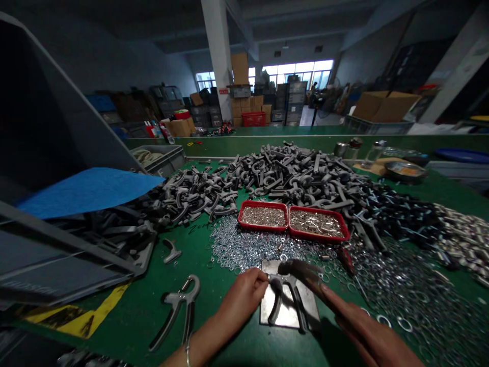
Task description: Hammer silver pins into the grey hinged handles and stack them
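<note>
My left hand (241,298) pinches the top of a grey plier-like tool (284,300) that lies on a small metal plate (287,316) on the green table. My right hand (367,334) is closed round the handle of a hammer (301,270), whose blurred head hangs just above the tool's joint. A second grey plier-like tool (179,308) lies to the left of my left hand. Loose shiny washers (244,247) are spread just beyond the plate.
Two red trays (293,218) of small metal parts sit behind the washers. A big heap of grey metal parts (275,178) fills the table's middle. A grey bin (57,255) with a blue sheet (87,189) stands at left. Rings and small parts (412,285) cover the right side.
</note>
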`<state>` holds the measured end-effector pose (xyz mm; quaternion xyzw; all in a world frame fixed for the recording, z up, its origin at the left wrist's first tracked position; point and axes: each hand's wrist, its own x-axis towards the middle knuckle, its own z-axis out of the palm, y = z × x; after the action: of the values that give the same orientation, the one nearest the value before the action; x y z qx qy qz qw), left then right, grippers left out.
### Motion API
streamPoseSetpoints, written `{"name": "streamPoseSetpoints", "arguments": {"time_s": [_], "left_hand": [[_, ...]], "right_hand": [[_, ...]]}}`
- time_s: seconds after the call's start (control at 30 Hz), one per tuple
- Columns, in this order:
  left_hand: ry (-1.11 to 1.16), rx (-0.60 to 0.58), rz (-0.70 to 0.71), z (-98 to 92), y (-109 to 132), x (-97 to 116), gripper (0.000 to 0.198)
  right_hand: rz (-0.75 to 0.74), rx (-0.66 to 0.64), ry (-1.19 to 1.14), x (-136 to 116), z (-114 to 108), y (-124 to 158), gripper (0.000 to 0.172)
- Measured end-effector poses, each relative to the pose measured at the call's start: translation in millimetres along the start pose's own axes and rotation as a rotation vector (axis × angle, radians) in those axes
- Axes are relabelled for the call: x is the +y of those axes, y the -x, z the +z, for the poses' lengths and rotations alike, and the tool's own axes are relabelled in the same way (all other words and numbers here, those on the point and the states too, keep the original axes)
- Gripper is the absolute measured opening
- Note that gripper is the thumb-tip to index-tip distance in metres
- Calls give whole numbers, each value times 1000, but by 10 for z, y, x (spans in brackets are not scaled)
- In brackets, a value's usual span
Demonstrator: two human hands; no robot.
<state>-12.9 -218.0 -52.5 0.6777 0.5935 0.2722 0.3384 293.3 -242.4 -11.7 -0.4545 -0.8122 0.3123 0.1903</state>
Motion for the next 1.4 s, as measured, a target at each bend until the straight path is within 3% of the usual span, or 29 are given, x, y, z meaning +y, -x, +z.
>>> {"name": "streamPoseSetpoints", "arguments": {"time_s": [0.1, 0.2, 0.37, 0.5, 0.6, 0.7, 0.9, 1.1, 1.4], "left_hand": [[131, 35, -39, -160, -20, -70, 15], [85, 86, 12, -220, -99, -52, 17], [32, 44, 90, 5, -449, 102, 15], [21, 8, 93, 255, -744, 117, 15], [10, 16, 80, 330, -843, 75, 17], [-7, 8, 74, 332, -865, 47, 17], [-72, 0, 75, 346, -853, 34, 17], [-190, 11, 132, 384, -817, 23, 17], [-391, 18, 241, 400, -772, 39, 15]], "right_hand": [[28, -63, -17, -21, -15, -103, 55], [56, -4, -14, -14, -34, -137, 53], [105, -82, -11, 122, 19, -115, 49], [232, 138, -101, 261, 71, -32, 42], [377, 300, -224, 317, 157, 58, 48], [490, 357, -432, 338, 285, 107, 54], [656, 328, -766, 353, 424, 88, 63], [600, 297, -815, 371, 437, 60, 63], [591, 309, -684, 337, 414, 53, 62]]}}
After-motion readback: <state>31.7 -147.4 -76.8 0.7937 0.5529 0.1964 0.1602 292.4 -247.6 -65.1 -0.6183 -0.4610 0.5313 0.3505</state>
